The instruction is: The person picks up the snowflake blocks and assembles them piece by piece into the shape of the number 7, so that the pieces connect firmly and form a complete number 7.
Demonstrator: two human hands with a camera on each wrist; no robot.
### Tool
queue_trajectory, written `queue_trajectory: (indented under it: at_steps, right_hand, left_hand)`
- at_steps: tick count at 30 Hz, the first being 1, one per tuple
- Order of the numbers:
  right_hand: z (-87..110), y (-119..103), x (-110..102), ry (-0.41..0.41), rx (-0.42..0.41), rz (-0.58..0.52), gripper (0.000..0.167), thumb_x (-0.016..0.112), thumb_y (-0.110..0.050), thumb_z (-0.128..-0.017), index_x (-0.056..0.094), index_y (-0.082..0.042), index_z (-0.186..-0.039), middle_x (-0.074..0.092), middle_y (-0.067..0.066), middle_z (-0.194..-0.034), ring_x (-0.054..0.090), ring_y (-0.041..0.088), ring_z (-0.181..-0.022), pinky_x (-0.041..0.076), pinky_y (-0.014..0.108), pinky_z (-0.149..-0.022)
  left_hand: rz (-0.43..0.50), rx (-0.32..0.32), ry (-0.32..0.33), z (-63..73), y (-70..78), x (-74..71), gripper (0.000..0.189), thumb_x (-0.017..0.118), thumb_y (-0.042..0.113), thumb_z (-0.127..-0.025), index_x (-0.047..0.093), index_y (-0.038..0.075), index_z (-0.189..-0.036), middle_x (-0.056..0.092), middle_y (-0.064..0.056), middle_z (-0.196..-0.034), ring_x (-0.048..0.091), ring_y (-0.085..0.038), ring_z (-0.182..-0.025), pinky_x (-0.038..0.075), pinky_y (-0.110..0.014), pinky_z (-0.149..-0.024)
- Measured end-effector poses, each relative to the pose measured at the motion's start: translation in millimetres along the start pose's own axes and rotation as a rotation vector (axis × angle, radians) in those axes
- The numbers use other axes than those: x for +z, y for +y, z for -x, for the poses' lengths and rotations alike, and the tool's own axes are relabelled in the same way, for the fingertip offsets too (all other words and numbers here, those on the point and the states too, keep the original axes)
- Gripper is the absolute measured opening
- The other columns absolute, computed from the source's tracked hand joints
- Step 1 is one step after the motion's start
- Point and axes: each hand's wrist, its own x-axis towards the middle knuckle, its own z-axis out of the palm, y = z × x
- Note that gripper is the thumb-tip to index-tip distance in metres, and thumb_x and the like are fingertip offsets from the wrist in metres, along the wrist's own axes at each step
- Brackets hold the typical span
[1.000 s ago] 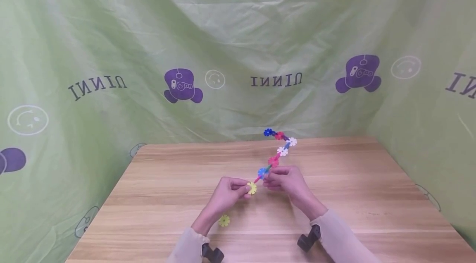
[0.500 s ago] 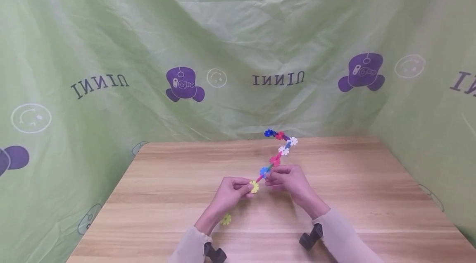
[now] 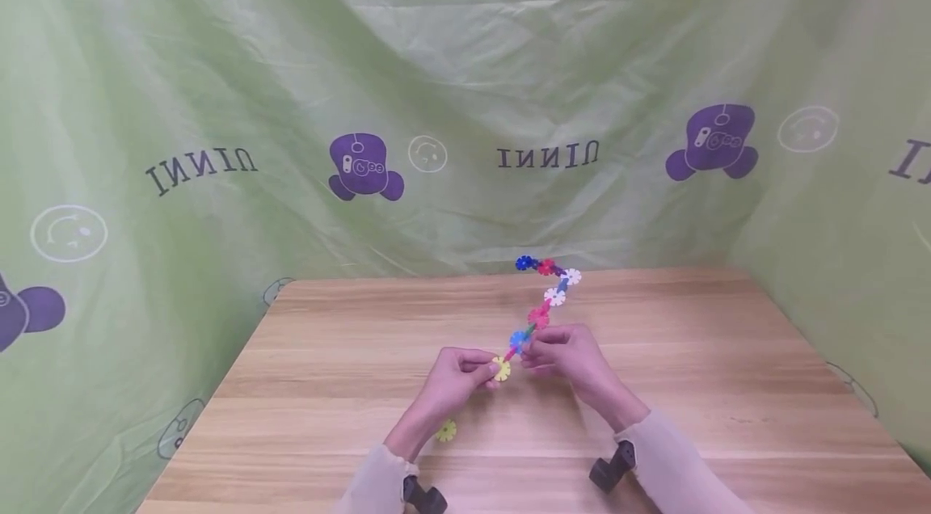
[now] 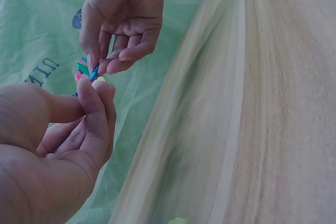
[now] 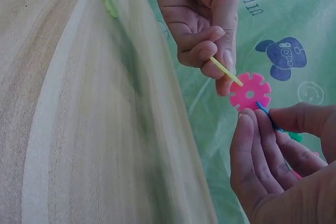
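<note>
A chain of flower-shaped plastic snowflake discs [image 3: 555, 297] rises above the table in the head view, bending left to a dark blue end. Its near part has a light blue disc [image 3: 518, 342], which my right hand [image 3: 570, 356] pinches between thumb and fingers. My left hand [image 3: 458, 377] pinches a yellow disc [image 3: 501, 369] at the chain's near end. Between them, the right wrist view has a pink disc [image 5: 250, 92]. The yellow disc, seen edge-on there, meets the pink rim; how deep it sits I cannot tell. In the left wrist view, fingers hide most of the discs.
A loose yellow disc [image 3: 446, 430] lies on the wooden table [image 3: 327, 417] beside my left wrist. Green printed cloth [image 3: 451, 77] hangs behind and at both sides of the table. A black wrist camera [image 3: 612, 467] sits on each sleeve.
Both hands keep their hold on the same discs and have hardly moved. The whole head view has shifted slightly, so everything appears a little further right.
</note>
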Motion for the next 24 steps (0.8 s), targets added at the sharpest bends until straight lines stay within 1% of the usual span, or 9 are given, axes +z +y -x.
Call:
queue_trajectory:
  at_steps: [3,6,10,13,16,19,21,24]
  right_hand:
    - [0.8,0.9,-0.8,-0.028,-0.020,0.018,0.024,0.069,-0.002,-0.096,0.071,0.011,-0.116,0.080,0.017,-0.100,0.079,0.023,-0.087,0.067,0.040,-0.085]
    - [0.4,1.3,-0.5,-0.051,-0.038,0.025,0.026,0.068,-0.002,-0.096,0.069,0.013,-0.117,0.080,0.017,-0.100,0.079,0.021,-0.088,0.067,0.040,-0.086]
    - [-1.1,1.4,1.7,-0.063,-0.047,0.015,0.027,0.067,0.000,-0.096,0.068,0.015,-0.118,0.080,0.017,-0.099,0.078,0.019,-0.086,0.067,0.038,-0.085]
    - [-1.8,2.1,2.8,-0.065,-0.050,0.014,0.027,0.067,0.000,-0.095,0.068,0.015,-0.118,0.080,0.019,-0.099,0.078,0.019,-0.085,0.067,0.038,-0.084]
    - [-1.9,2.8,2.8,-0.067,-0.044,0.022,0.027,0.067,-0.001,-0.096,0.069,0.014,-0.118,0.080,0.020,-0.101,0.079,0.020,-0.087,0.067,0.039,-0.086]
    - [-1.2,2.6,2.7,-0.068,-0.038,0.010,0.028,0.067,-0.004,-0.098,0.069,0.012,-0.121,0.079,0.019,-0.104,0.079,0.022,-0.091,0.066,0.041,-0.089]
    - [-0.7,2.5,2.9,-0.082,-0.037,-0.010,0.031,0.068,-0.005,-0.098,0.067,0.011,-0.125,0.079,0.019,-0.108,0.079,0.023,-0.095,0.065,0.044,-0.092]
    - [0.3,2.7,4.8,-0.117,-0.043,-0.035,0.039,0.070,-0.007,-0.097,0.064,0.010,-0.132,0.078,0.019,-0.113,0.079,0.025,-0.099,0.065,0.044,-0.094]
  left_hand:
    - [-0.008,0.005,0.006,0.6,1.2,2.0,0.024,0.073,0.008,-0.097,0.075,-0.007,-0.117,0.081,-0.020,-0.102,0.077,-0.013,-0.079,0.066,-0.031,-0.084]
    - [-0.025,0.019,0.025,1.9,3.4,3.7,0.023,0.073,0.007,-0.097,0.076,-0.006,-0.115,0.081,-0.020,-0.101,0.076,-0.013,-0.076,0.066,-0.029,-0.081]
    - [-0.046,0.034,0.054,3.6,6.0,5.2,0.023,0.073,0.005,-0.096,0.075,-0.008,-0.116,0.080,-0.022,-0.101,0.079,-0.021,-0.078,0.066,-0.029,-0.080]
    - [-0.053,0.035,0.061,4.5,6.5,5.3,0.024,0.073,0.006,-0.097,0.074,-0.008,-0.117,0.080,-0.023,-0.103,0.080,-0.025,-0.081,0.066,-0.030,-0.080]
    - [-0.038,0.029,0.062,4.0,5.7,4.0,0.025,0.072,0.006,-0.097,0.074,-0.008,-0.118,0.080,-0.023,-0.105,0.080,-0.023,-0.081,0.066,-0.030,-0.082]
    - [0.001,0.028,0.057,2.9,5.1,2.3,0.026,0.072,0.007,-0.098,0.073,-0.007,-0.121,0.080,-0.023,-0.108,0.079,-0.019,-0.081,0.066,-0.031,-0.085]
    - [0.029,0.033,0.045,1.9,4.3,1.3,0.027,0.071,0.008,-0.099,0.073,-0.006,-0.122,0.079,-0.023,-0.111,0.079,-0.016,-0.081,0.066,-0.032,-0.088]
    - [0.056,0.043,0.032,1.8,3.0,0.2,0.028,0.071,0.009,-0.099,0.073,-0.005,-0.123,0.079,-0.022,-0.111,0.078,-0.014,-0.082,0.065,-0.031,-0.090]
